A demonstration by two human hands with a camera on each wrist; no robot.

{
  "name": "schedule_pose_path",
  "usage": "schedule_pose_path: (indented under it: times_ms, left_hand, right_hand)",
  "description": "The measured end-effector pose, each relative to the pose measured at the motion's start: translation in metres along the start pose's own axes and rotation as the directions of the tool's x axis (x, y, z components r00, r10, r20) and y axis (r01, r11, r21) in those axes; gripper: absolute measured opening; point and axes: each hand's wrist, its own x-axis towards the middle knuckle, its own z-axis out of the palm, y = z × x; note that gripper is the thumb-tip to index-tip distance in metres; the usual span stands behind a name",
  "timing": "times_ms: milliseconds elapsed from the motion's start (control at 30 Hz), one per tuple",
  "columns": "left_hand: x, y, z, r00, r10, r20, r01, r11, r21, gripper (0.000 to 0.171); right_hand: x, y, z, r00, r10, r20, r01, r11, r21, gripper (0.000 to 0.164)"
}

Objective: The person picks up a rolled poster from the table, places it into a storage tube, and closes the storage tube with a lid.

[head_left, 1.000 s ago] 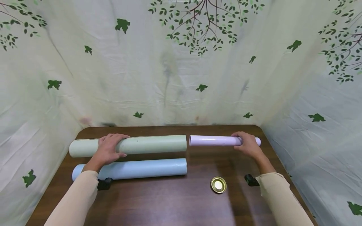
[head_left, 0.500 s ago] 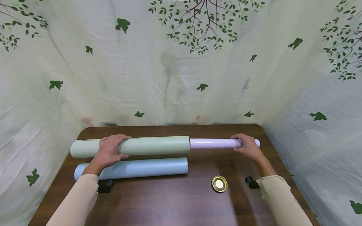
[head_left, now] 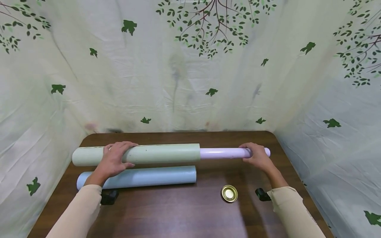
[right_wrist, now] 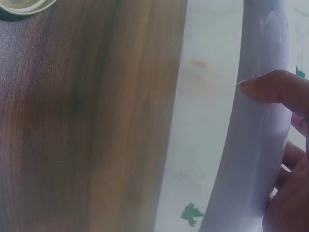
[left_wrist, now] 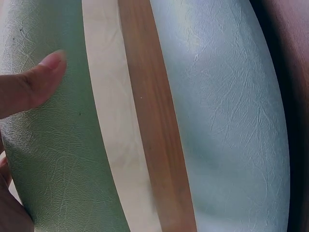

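Note:
A thick pale green tube (head_left: 166, 153) lies level across the far part of the table, gripped near its middle by my left hand (head_left: 114, 160). The left wrist view shows the thumb (left_wrist: 46, 79) pressed along the green surface. My right hand (head_left: 258, 157) holds a thinner lilac tube (head_left: 221, 153) close to its right end, thumb on the near side and fingers behind. The lilac tube's left end meets the green tube's right opening; how far it reaches inside is hidden. In front of the green tube lies a light blue tube (head_left: 154, 177), partly covered by my left wrist.
A round gold lid (head_left: 229, 193) lies on the brown wooden table (head_left: 178, 215), right of centre. Black wrist devices (head_left: 109, 197) sit under both forearms. White sheeting (head_left: 178, 82) printed with leaves hangs behind the table and at both sides.
The lilac tube has moved left and slightly nearer with my right hand, closing the gap to the green tube's end. My left hand keeps its grip on the green tube.

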Motion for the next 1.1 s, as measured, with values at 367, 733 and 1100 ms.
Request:
schedule_pose_path:
  times_ms: [367,733,1100]
  left_hand:
    - [0.000,0.005,0.003,0.999,0.028,-0.031,-0.028,1.000,0.015,0.069]
    - [-0.002,0.008,0.006,1.000,0.020,-0.014,-0.019,0.999,0.036,0.069]
    - [-0.002,0.014,0.009,0.999,0.025,-0.032,-0.023,0.999,0.047,0.069]
  right_hand:
    - [0.000,-0.008,0.004,0.997,-0.057,-0.042,0.058,0.998,0.010,0.043]
    - [-0.002,-0.021,0.017,1.000,0.009,-0.016,-0.009,1.000,0.022,0.041]
    - [0.001,-0.032,0.023,0.999,-0.037,-0.032,0.039,0.998,0.046,0.041]
